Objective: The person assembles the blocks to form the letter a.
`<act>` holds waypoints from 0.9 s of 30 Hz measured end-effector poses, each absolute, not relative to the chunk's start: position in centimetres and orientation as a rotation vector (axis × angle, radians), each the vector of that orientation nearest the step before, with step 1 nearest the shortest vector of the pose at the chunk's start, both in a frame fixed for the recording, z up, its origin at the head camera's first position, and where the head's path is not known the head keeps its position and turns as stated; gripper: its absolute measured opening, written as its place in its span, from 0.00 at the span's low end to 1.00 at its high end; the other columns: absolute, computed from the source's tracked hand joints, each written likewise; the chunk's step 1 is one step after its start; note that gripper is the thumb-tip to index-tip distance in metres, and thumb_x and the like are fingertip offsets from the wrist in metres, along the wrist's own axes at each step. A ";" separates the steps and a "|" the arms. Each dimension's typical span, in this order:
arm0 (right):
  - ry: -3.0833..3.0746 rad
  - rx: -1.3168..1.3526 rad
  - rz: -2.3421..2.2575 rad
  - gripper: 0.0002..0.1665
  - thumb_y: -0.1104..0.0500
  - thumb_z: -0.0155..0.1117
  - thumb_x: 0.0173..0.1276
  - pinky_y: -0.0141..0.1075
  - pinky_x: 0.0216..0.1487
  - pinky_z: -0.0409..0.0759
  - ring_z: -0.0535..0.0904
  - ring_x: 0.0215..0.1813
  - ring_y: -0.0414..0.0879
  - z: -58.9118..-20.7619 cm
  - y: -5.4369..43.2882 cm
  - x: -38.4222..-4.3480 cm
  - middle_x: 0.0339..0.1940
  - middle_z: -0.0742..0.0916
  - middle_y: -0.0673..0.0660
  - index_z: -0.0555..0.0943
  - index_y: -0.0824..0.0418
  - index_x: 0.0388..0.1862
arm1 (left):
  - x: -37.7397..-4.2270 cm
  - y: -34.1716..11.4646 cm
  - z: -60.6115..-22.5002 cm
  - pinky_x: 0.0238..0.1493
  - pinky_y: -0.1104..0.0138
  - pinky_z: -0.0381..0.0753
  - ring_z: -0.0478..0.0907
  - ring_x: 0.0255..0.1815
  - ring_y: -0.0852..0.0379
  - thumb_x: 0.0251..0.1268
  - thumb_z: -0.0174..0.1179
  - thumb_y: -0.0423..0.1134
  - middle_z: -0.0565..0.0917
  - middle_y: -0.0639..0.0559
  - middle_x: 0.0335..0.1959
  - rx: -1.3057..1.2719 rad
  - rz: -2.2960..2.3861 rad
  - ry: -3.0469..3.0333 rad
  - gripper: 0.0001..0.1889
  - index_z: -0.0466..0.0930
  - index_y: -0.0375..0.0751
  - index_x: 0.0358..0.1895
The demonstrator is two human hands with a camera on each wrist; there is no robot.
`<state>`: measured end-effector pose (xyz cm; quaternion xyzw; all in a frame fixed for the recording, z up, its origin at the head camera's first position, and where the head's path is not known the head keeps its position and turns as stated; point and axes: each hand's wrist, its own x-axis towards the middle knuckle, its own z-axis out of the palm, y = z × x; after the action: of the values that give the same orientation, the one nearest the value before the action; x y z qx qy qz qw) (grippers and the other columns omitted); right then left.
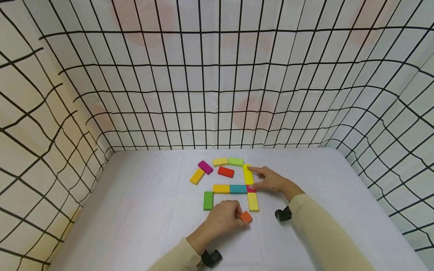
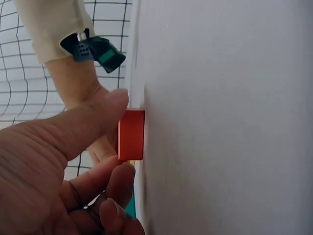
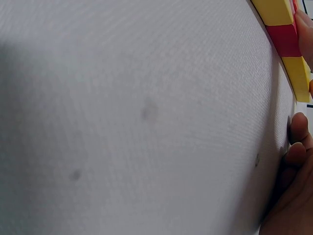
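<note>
My left hand (image 1: 223, 217) pinches a small orange block (image 1: 246, 216) between thumb and fingers, close over the white table in front of the block layout. In the left wrist view the orange block's face looks rectangular. My right hand (image 1: 272, 180) reaches in from the right with index finger and thumb spread. Its index fingertip touches the far end of a bright yellow block (image 1: 248, 175). The thumb rests on a crimson block (image 1: 251, 190), partly hiding it. A pale yellow block (image 1: 252, 202) continues this column toward me.
A teal block (image 1: 238, 189) and an amber block (image 1: 221, 189) run left from the crimson one. A green block (image 1: 208, 201) stands nearer. Behind lie red (image 1: 225, 172), magenta (image 1: 205, 166), orange-yellow (image 1: 197, 176), yellow (image 1: 220, 162) and lime (image 1: 235, 162) blocks. Black wire mesh (image 1: 217, 90) surrounds the table.
</note>
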<state>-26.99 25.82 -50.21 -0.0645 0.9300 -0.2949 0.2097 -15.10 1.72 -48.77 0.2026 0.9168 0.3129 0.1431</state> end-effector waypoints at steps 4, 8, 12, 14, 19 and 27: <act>2.594 -0.201 -0.815 0.54 0.35 0.76 0.57 0.48 0.56 0.71 0.70 0.54 0.53 -50.4 25.9 -27.1 0.51 0.74 0.58 0.64 0.40 0.80 | -15.0 2.1 -48.6 0.30 0.72 0.71 0.71 0.27 0.62 0.50 0.80 0.51 0.76 0.61 0.23 0.588 0.901 2.646 0.19 0.78 0.48 0.30; 2.588 -0.207 -0.823 0.55 0.34 0.76 0.56 0.47 0.55 0.71 0.70 0.54 0.53 -50.5 26.0 -27.2 0.50 0.74 0.58 0.64 0.40 0.80 | -14.9 2.4 -48.5 0.30 0.72 0.70 0.71 0.26 0.62 0.50 0.80 0.52 0.76 0.61 0.23 0.579 0.881 2.661 0.19 0.78 0.48 0.30; 2.593 -0.215 -0.827 0.54 0.35 0.77 0.57 0.47 0.55 0.71 0.70 0.53 0.53 -50.5 25.9 -27.2 0.50 0.74 0.58 0.64 0.41 0.80 | -14.9 2.7 -48.5 0.30 0.72 0.70 0.71 0.26 0.62 0.50 0.80 0.52 0.76 0.61 0.23 0.570 0.874 2.666 0.19 0.79 0.48 0.30; 2.598 -0.224 -0.825 0.54 0.35 0.77 0.57 0.47 0.56 0.71 0.70 0.54 0.53 -50.4 25.9 -27.2 0.50 0.74 0.58 0.64 0.41 0.80 | -14.9 2.8 -48.6 0.30 0.72 0.70 0.71 0.26 0.62 0.50 0.80 0.52 0.76 0.61 0.23 0.568 0.873 2.668 0.19 0.79 0.48 0.30; 2.604 -0.232 -0.812 0.54 0.36 0.76 0.58 0.48 0.57 0.71 0.70 0.54 0.53 -50.4 25.8 -27.2 0.51 0.74 0.58 0.63 0.41 0.81 | -15.0 2.9 -48.8 0.29 0.71 0.70 0.71 0.26 0.62 0.49 0.80 0.53 0.76 0.61 0.22 0.562 0.874 2.668 0.19 0.78 0.49 0.30; 2.601 -0.217 -0.806 0.53 0.37 0.76 0.58 0.45 0.54 0.70 0.69 0.54 0.52 -50.3 25.8 -27.1 0.49 0.74 0.57 0.63 0.41 0.80 | -15.0 3.1 -48.9 0.30 0.71 0.70 0.71 0.26 0.62 0.50 0.79 0.55 0.76 0.61 0.22 0.557 0.863 2.674 0.20 0.78 0.50 0.30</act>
<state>-27.14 25.78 -50.30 -0.0779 0.9323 -0.2888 0.2034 -15.02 3.06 -48.94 0.1925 0.9246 0.2984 0.1382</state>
